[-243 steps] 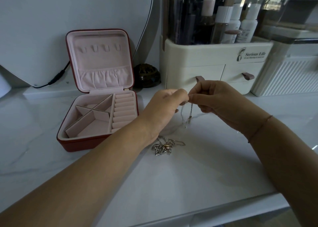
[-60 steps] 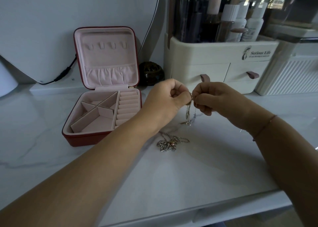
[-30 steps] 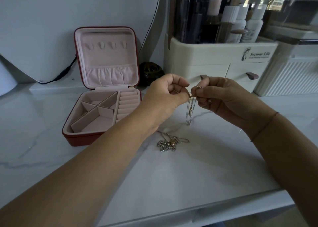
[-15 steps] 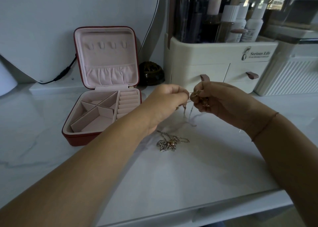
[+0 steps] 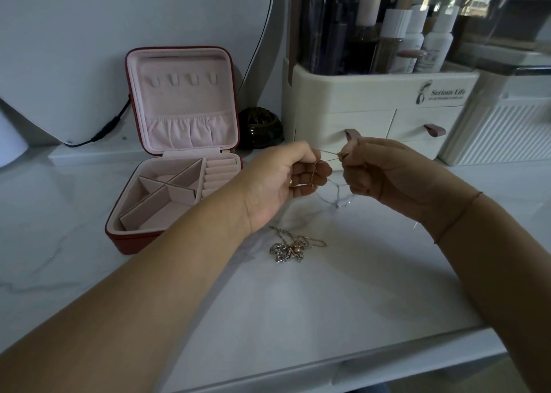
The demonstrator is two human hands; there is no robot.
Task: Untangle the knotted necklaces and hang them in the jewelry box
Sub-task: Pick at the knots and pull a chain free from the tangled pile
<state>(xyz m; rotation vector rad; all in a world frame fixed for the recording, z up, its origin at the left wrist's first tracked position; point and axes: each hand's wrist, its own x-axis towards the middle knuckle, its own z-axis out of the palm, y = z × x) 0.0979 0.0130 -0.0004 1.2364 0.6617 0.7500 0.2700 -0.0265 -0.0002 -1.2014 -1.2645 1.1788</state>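
worn: thin reddish cord bracelet (image 5: 460, 215) | where: right wrist (image 5: 432, 207)

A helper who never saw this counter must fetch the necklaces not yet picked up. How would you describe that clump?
Find the open red jewelry box on the marble counter. Right of its front corner lies the clump of necklaces. Unlike the thin chain pinched by the left hand and right hand, it rests loose on the stone, a silvery knot with a pinkish bead.
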